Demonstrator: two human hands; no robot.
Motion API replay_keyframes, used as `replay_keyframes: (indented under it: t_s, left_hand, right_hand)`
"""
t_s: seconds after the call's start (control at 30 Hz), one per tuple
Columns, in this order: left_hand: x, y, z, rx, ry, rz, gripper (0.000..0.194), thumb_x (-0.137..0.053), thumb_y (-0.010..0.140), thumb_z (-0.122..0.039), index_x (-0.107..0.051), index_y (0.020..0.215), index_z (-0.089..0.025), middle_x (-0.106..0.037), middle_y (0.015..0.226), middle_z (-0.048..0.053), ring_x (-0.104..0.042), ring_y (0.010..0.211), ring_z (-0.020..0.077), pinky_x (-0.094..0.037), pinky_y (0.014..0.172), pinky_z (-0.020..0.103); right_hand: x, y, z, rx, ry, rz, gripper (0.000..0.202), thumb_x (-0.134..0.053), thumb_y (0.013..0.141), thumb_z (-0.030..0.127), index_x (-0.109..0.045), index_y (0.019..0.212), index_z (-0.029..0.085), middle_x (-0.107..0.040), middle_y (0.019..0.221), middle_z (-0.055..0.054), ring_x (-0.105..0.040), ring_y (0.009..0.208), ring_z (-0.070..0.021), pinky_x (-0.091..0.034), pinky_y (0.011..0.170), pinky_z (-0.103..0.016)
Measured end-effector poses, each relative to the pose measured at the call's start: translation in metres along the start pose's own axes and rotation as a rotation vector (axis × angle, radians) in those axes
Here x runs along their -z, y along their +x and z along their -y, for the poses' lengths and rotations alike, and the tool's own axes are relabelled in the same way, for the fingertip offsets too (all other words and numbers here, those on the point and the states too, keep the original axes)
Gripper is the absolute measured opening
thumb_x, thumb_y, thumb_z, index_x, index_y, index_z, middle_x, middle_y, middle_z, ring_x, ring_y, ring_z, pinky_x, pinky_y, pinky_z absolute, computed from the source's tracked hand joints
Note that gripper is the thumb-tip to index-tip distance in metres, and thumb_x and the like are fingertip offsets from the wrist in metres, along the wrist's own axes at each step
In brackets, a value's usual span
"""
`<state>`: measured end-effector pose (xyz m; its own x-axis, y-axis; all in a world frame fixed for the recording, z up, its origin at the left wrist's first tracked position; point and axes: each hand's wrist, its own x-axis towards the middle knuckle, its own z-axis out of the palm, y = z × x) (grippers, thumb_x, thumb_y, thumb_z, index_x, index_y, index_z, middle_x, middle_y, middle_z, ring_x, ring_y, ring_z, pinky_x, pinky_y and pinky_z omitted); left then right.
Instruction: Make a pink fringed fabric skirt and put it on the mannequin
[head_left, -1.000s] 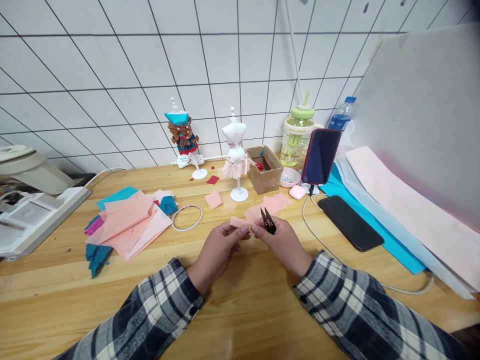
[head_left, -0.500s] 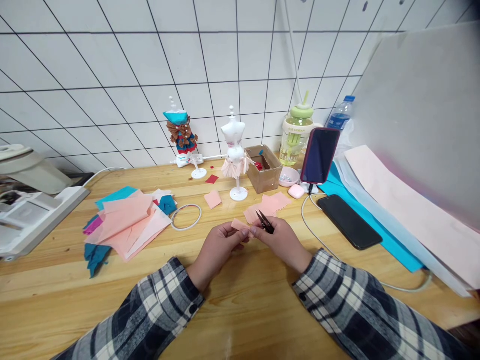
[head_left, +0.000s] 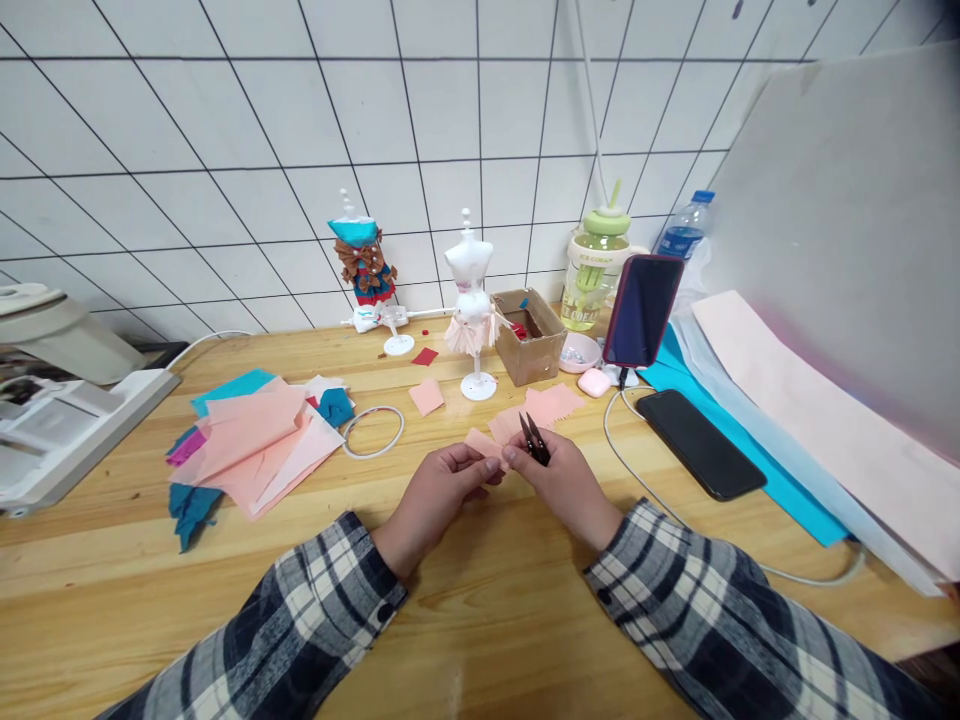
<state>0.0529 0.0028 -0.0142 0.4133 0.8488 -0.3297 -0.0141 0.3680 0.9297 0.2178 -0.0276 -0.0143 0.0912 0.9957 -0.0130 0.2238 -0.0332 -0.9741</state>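
Between my two hands is a small piece of pink crepe paper (head_left: pixel 486 442), pinched at its near edge. My left hand (head_left: pixel 442 492) is closed on its left side, thumb on top. My right hand (head_left: pixel 561 482) pinches the right side with thumb and forefinger and also keeps a pair of dark thread snips (head_left: pixel 535 442) in its grip, blades pointing up and away. Just beyond lie more pink paper pieces (head_left: pixel 553 403) with jagged edges. A small white dress form (head_left: pixel 469 268) with a pale pink ruffle round its hips stands behind them.
Left lies a pile of coloured paper (head_left: pixel 255 430) beside a white cable loop (head_left: pixel 373 433). A cardboard box (head_left: pixel 529 350), pink dish (head_left: pixel 579 353), green-lidded bottle (head_left: pixel 596 270) and propped phone (head_left: pixel 643 310) stand at the back. Another phone (head_left: pixel 701 443) lies right. A dressed form (head_left: pixel 365 262) stands back left.
The snips have tilted slightly more upright in my right hand. Both hands stay on the pink paper, with only small finger shifts. The view has moved a little.
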Motion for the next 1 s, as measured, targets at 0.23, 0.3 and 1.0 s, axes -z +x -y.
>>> replay_keyframes:
  t_s: [0.23, 0.3, 1.0]
  left_hand:
    - [0.006, 0.001, 0.0, 0.016, -0.34, -0.001, 0.023, -0.076, 0.072, -0.031, -0.065, 0.08, -0.014, -0.066, 0.076, 0.002, -0.061, 0.073, 0.0107, -0.044, 0.063, 0.02]
    - [0.008, 0.003, 0.0, 0.025, -0.404, 0.021, 0.021, -0.076, 0.073, -0.029, -0.064, 0.08, -0.013, -0.065, 0.075, 0.001, -0.06, 0.071, 0.0096, -0.046, 0.064, 0.019]
    - [0.004, 0.003, 0.002, 0.014, -0.4, 0.116, 0.02, -0.07, 0.079, -0.03, -0.062, 0.079, -0.012, -0.063, 0.075, 0.004, -0.06, 0.07, 0.0121, -0.049, 0.065, 0.023]
  right_hand:
    - [-0.01, -0.015, -0.004, -0.074, 0.165, 0.229, 0.041, -0.027, 0.094, 0.059, -0.044, 0.088, 0.023, -0.051, 0.058, 0.005, -0.046, 0.044, -0.0112, -0.038, 0.044, -0.023]
    - [-0.011, -0.019, -0.004, 0.008, 0.015, 0.287, 0.038, -0.024, 0.096, 0.055, -0.043, 0.089, 0.023, -0.06, 0.059, 0.002, -0.054, 0.05, -0.013, -0.04, 0.05, -0.024]
    - [-0.012, -0.02, 0.0, 0.076, -0.32, 0.365, 0.03, -0.022, 0.101, 0.043, -0.043, 0.092, 0.023, -0.072, 0.075, 0.0, -0.057, 0.054, -0.0129, -0.038, 0.06, -0.027]
